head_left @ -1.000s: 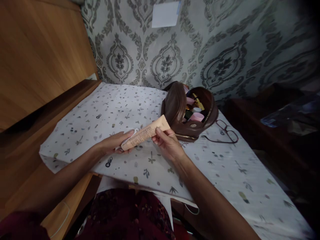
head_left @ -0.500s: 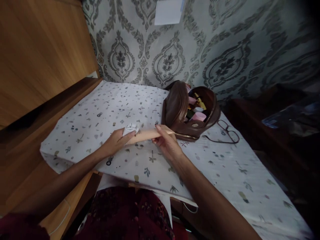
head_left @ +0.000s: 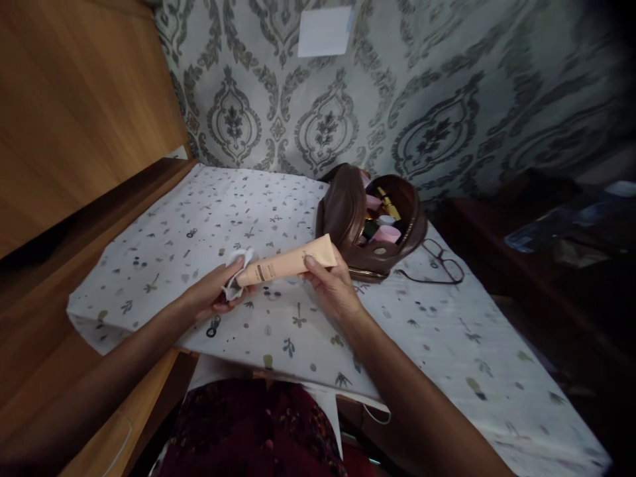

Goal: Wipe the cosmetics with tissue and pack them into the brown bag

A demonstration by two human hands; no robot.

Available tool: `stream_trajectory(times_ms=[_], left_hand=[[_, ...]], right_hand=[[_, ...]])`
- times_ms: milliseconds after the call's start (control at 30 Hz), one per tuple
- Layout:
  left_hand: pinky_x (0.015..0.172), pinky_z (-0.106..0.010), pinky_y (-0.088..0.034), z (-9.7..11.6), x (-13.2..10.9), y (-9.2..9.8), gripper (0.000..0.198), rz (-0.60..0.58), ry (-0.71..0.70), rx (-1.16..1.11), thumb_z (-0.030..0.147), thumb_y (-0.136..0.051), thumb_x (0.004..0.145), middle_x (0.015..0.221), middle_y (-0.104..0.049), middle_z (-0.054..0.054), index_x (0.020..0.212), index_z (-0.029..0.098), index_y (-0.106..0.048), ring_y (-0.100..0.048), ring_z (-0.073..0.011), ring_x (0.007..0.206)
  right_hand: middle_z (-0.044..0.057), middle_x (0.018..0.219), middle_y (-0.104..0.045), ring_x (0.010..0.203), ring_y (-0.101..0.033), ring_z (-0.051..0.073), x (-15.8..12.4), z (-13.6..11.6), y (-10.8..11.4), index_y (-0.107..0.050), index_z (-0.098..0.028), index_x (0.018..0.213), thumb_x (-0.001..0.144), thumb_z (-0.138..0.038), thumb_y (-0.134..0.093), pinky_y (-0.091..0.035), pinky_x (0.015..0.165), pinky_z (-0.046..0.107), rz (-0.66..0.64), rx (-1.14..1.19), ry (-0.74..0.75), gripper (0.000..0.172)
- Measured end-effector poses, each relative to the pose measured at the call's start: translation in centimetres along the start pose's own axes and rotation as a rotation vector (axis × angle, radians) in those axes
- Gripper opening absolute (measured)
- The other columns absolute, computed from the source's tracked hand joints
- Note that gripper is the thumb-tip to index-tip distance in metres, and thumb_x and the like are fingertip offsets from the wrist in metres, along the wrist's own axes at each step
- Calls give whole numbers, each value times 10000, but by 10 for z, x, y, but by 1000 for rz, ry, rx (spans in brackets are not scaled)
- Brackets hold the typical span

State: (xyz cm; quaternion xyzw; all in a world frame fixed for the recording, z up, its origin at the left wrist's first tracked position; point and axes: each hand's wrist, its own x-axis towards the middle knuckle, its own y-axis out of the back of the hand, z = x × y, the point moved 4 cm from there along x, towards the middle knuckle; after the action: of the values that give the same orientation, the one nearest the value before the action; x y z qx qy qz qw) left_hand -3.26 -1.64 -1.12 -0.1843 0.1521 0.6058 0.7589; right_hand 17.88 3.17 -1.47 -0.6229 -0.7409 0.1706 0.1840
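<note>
A peach-coloured tube [head_left: 283,265] is held between both hands above the table, its flat crimped end tilted up to the right. My right hand [head_left: 330,281] grips that flat end, with the thumb on top. My left hand [head_left: 218,288] holds a crumpled white cloth or tissue [head_left: 232,286] wrapped round the narrower left end of the tube, which it hides. Small print shows on the tube's face. Just beyond my right hand stands an open brown bag [head_left: 342,205] with pink, white and yellow items inside.
Eyeglasses [head_left: 447,268] lie right of the bag on the patterned white tablecloth [head_left: 268,199]. A wooden cabinet [head_left: 84,99] rises at the left. Clear plastic items [head_left: 536,228] are on a dark surface at the right. A white paper hangs on the wall.
The tube has turned so that its printed face and flat end show. My left hand and the cloth have moved left and down to the tube's left end. The view has shifted slightly.
</note>
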Motion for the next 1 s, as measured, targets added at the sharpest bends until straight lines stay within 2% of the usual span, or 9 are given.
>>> stream_trajectory(times_ms=[133, 267, 333, 433, 567, 700, 833, 933, 1000], left_hand=[[315, -153, -91, -3, -5, -6, 634, 26, 8, 24, 758, -574, 792, 457, -429, 25, 603, 153, -585, -223, -19, 326], [291, -136, -125, -5, -5, -14, 667, 97, 80, -196, 747, -523, 838, 394, -267, 74, 499, 181, -420, -153, -15, 315], [287, -116, -135, -2, -5, -20, 620, 141, 75, -353, 662, -484, 914, 415, -275, 82, 534, 179, -408, -158, -10, 307], [291, -87, -165, 4, -5, -30, 418, 193, 2, -574, 440, -485, 990, 486, -340, 89, 670, 171, -468, -215, -5, 303], [305, -87, -230, 10, -5, -44, 257, 113, -58, -734, 246, -441, 1004, 555, -363, 84, 756, 178, -460, -293, -15, 328], [325, -95, -256, 9, -7, -58, 212, 32, -17, -757, 159, -452, 961, 603, -377, 68, 753, 188, -422, -334, -23, 365], [356, -101, -281, 7, -10, -71, 168, 33, 27, -733, 158, -495, 909, 600, -399, 52, 749, 180, -448, -352, -31, 409], [377, -119, -298, 6, -8, -76, 152, 13, 9, -631, 219, -628, 817, 587, -441, 42, 743, 162, -509, -358, -37, 437], [382, -140, -301, 8, -4, -76, 222, -8, -61, -473, 272, -727, 731, 584, -483, 38, 730, 156, -538, -351, -38, 436]], right_hand=[[-17, 848, -649, 756, -593, 136, -2, -1, -3, -666, -245, 959, 609, -356, -902, -520, 592, 216, -3, 18, 5, 436], [-13, 821, -665, 738, -605, 137, -1, 0, -4, -704, -221, 942, 551, -363, -933, -533, 587, 226, -21, 100, -30, 475], [-10, 837, -680, 747, -614, 133, 0, 0, -3, -717, -210, 939, 527, -363, -945, -539, 601, 222, -14, 157, -55, 494], [-9, 847, -697, 740, -615, 123, 1, -1, -2, -726, -208, 943, 514, -339, -953, -537, 604, 212, 3, 234, -60, 502], [-11, 832, -704, 720, -618, 119, -3, -1, -7, -731, -209, 952, 487, -323, -965, -533, 613, 215, 0, 289, -64, 533], [-5, 828, -710, 740, -633, 122, -10, 0, -17, -735, -185, 979, 509, -362, -956, -525, 657, 224, -28, 246, -60, 549], [1, 808, -720, 720, -641, 127, -18, -3, -24, -726, -164, 938, 531, -387, -944, -514, 667, 238, -60, 130, -79, 513], [4, 800, -720, 735, -642, 134, -22, -20, -25, -720, -166, 851, 572, -424, -920, -520, 672, 244, -91, 29, -52, 430], [1, 785, -713, 722, -634, 129, -22, -40, -22, -716, -164, 825, 601, -441, -902, -524, 661, 239, -108, -49, -10, 402]])
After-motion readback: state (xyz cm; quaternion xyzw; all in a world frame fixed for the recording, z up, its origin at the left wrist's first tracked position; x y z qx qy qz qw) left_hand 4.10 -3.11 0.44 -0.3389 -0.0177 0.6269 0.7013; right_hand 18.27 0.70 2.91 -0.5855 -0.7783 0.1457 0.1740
